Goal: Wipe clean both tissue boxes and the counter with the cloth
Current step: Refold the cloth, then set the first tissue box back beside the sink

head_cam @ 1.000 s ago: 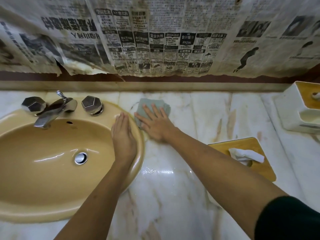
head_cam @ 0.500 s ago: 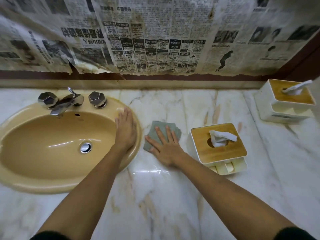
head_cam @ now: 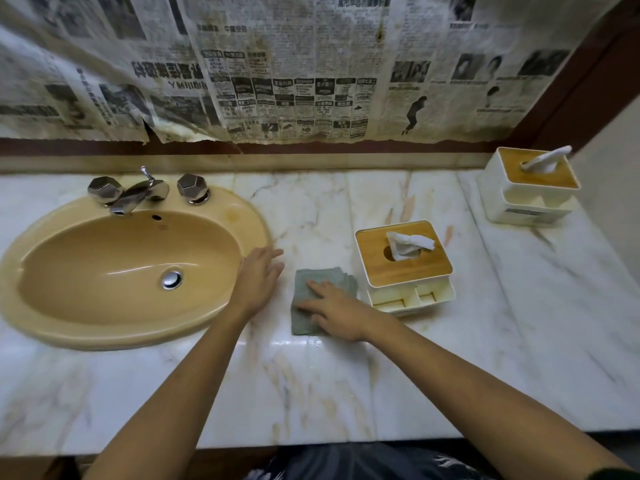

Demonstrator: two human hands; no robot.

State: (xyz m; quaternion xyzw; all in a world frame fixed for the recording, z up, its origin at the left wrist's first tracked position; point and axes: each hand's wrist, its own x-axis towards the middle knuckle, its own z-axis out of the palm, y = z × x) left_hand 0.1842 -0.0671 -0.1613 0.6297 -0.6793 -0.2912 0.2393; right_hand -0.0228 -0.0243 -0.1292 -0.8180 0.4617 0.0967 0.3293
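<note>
From the head camera, the right hand (head_cam: 334, 315) lies flat and open, fingers spread, pressing the grey-green cloth (head_cam: 313, 299) onto the marble counter (head_cam: 346, 393) (pressing, not gripping). The left hand (head_cam: 258, 277) is open too, palm on the sink (head_cam: 104, 334) rim, holding nothing. At the cloth's 3 o'clock, just beside it, stands the near tissue box (head_cam: 403, 261); the far tissue box (head_cam: 530, 188) sits at 2 o'clock, well apart.

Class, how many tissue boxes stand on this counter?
2: near tissue box right of the cloth; far tissue box in the back right corner. None seems hidden.
</note>
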